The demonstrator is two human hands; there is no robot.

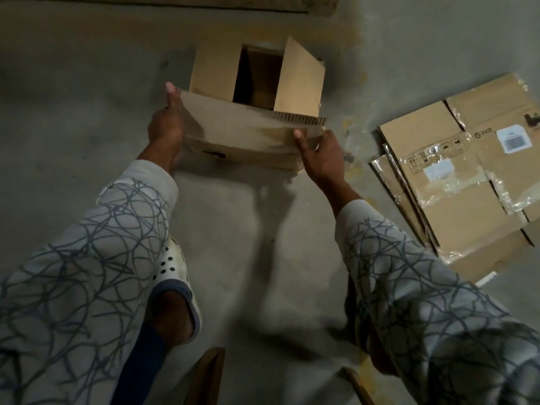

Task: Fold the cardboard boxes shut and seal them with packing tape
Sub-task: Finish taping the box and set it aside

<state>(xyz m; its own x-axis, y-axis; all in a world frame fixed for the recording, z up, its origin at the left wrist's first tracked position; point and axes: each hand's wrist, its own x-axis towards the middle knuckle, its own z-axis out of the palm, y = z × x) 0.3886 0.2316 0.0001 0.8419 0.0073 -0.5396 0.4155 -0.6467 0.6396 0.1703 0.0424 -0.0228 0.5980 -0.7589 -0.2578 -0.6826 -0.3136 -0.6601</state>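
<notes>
1. Cardboard box [257, 147] stands upright on the concrete floor [87, 83] straight ahead of you, its mouth not yet closed.
2. Your left hand [166, 124] grips the left end of the box's near flap [242, 124]. The thumb lies up along the flap's edge and the fingers are tucked behind it, out of sight.
3. Your right hand [321, 156] pinches the right end of the same flap, thumb on top and fingers curled beneath.
4. Why held so: with a grip at each end, the long flap should swing evenly without creasing or twisting. My guess is that you are about to bring it over the opening.
5. The left side flap [213, 71] and the right side flap [298, 80] already lean inward over the box's mouth, with a dark gap between them. That fits the short flaps going down first so the long one can cover them.
6. Flattened cartons [455, 185] lie stacked on the floor well to the right of the box, old clear tape and labels on the top sheet. They are probably waiting their turn.
7. Count: one erected box. Three of its flaps are visible and the far one I cannot make out. The flat stack has at least two layers, exact number unclear. Both hands are on one flap.
8. No packing tape roll is in view anywhere around the box, so you will have to find it before sealing.
</notes>
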